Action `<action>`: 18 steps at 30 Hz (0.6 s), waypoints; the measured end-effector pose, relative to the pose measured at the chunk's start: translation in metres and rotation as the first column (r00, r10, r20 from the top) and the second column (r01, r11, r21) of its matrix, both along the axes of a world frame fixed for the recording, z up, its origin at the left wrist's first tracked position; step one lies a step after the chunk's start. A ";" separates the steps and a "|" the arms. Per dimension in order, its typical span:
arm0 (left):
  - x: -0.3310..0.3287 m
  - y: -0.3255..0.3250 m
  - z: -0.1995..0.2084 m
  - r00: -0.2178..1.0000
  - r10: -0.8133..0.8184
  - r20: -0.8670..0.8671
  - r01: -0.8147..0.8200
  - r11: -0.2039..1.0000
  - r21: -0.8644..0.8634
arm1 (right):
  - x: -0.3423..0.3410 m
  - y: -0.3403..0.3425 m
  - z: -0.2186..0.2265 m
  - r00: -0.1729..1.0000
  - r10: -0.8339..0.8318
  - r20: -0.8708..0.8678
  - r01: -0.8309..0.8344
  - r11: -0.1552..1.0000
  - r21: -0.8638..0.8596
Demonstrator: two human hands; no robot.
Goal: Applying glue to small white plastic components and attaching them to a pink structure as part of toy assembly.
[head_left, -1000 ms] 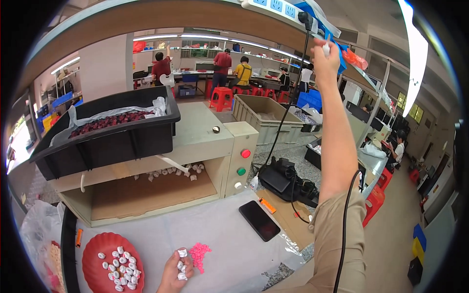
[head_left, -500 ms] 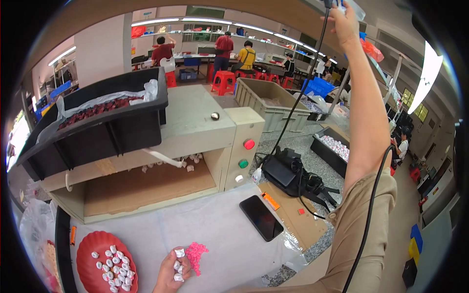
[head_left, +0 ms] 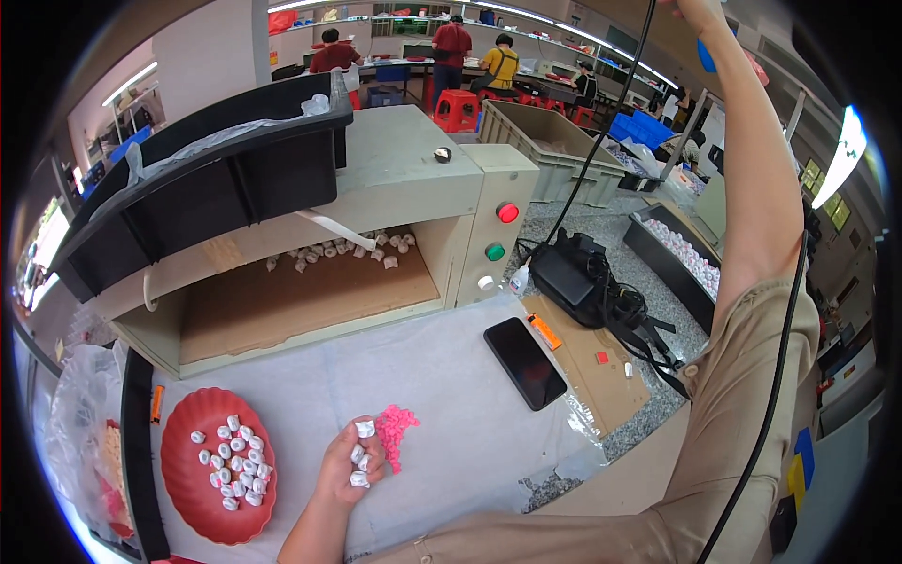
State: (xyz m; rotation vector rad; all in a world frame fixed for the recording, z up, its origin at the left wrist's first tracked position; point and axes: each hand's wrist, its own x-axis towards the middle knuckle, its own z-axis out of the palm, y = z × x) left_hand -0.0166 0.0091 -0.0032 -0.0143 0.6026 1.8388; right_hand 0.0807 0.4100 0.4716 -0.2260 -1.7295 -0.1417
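White, small plastic caps (head_left: 360,454) sit in my left hand (head_left: 343,462), whose fingers curl loosely around several of them low in the head view; that grip is partly closed on the caps, palm up, resting on the pale cloth-covered table (head_left: 442,376); just beside the fingertips, touching or nearly so, lies a little heap of pink plastic pieces (head_left: 395,429) on the same cloth; to the left of the hand stands a round red plastic dish (head_left: 178,498) holding more of the white caps, near the hand but apart from it; a black rectangular phone (head_left: 524,362) lies face up to the right, well apart from the heap; beyond it a beige machine cabinet (head_left: 413,179) with a red round button (head_left: 507,212) and a green round button (head_left: 495,251) on its front post has an open bay where further white pieces lie scattered on a brown board; a black plastic bin (head_left: 216,179) lined with clear film sits on the cabinet's left top; my right arm in a tan sleeve rises along the right side of the view to the upper edge, and the right hand (head_left: 695,9) is cut off there beside a black hanging cable (head_left: 601,132), so I cannot tell how its grip stands; other people sit at far benches.
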 end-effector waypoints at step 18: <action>0.002 -0.008 -0.001 1.000 0.012 -0.023 -0.011 0.998 0.068 | 0.041 -0.114 -0.147 0.643 0.613 -0.460 -0.727 0.297 -0.619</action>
